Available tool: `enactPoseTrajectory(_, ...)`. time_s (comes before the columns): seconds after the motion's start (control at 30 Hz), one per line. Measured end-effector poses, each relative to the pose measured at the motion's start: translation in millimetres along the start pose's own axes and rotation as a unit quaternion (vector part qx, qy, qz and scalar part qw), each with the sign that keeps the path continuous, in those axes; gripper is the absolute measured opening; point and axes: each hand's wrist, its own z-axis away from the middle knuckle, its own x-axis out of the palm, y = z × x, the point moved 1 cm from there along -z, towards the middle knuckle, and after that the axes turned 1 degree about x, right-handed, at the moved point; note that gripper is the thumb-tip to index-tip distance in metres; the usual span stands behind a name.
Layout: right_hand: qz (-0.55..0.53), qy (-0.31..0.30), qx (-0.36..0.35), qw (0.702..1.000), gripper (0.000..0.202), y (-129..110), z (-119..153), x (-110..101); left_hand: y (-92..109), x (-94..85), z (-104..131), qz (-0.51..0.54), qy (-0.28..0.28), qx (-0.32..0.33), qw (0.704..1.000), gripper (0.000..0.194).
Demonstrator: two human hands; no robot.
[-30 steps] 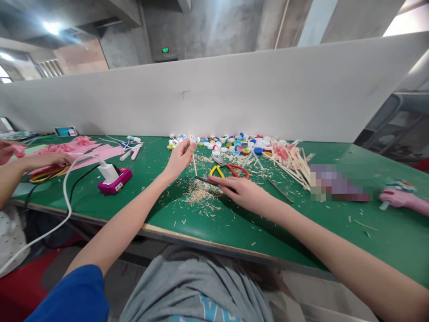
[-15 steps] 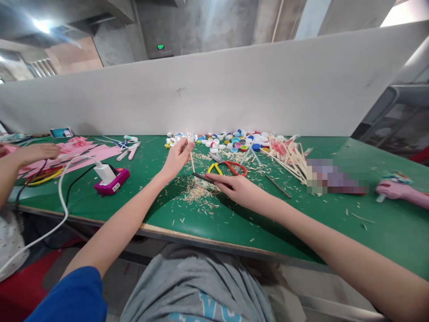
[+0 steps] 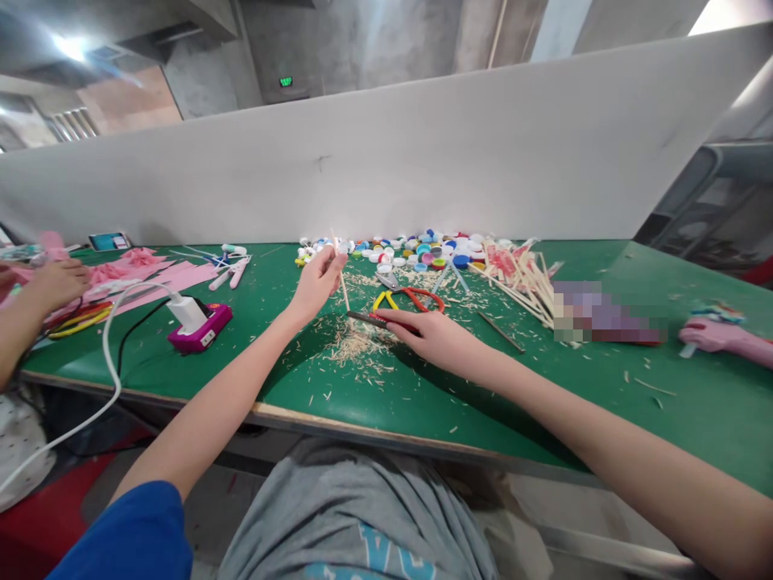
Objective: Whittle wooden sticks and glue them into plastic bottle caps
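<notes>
My left hand is closed on a thin pale wooden stick, whose lower end points down at the table. In my right hand is a slim knife with a dark blade and a red-and-black handle. Its blade tip meets the lower end of the stick. Beneath the two lies a heap of wood shavings. Just beyond my right hand rest pliers with red and yellow handles, partly hidden by my fingers.
Many coloured bottle caps lie along the white partition. Wooden sticks are piled to the right, near a dark thin rod. A purple power adapter with a white cable sits left. Another person's hand handles pink material.
The knife has rolled slightly in my right hand, showing more of its red handle. Both my hands stay nearly in place. The other person's hand has shifted left, raising pink material.
</notes>
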Motion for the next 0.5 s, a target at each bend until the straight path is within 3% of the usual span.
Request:
enactPoseTrajectory(0.13, 0.04, -0.028, -0.005, 0.999, 0.039, 0.8, -0.7, 2.8, -0.8, 0.2, 0.1, -0.001, 0.001, -0.003, 1.0, 0.04)
enactPoseTrajectory(0.37, 0.001, 0.032, 0.016, 0.999, 0.043, -1.6, 0.2, -3.0, 0.3, -0.2, 0.6, -0.009, 0.006, -0.003, 1.0, 0.04)
enactPoseTrajectory(0.5, 0.01, 0.007, 0.014, 1.0, 0.041, -4.1, -0.5, -3.3, 0.7, -0.1, 0.9, -0.011, 0.006, -0.004, 1.0, 0.04)
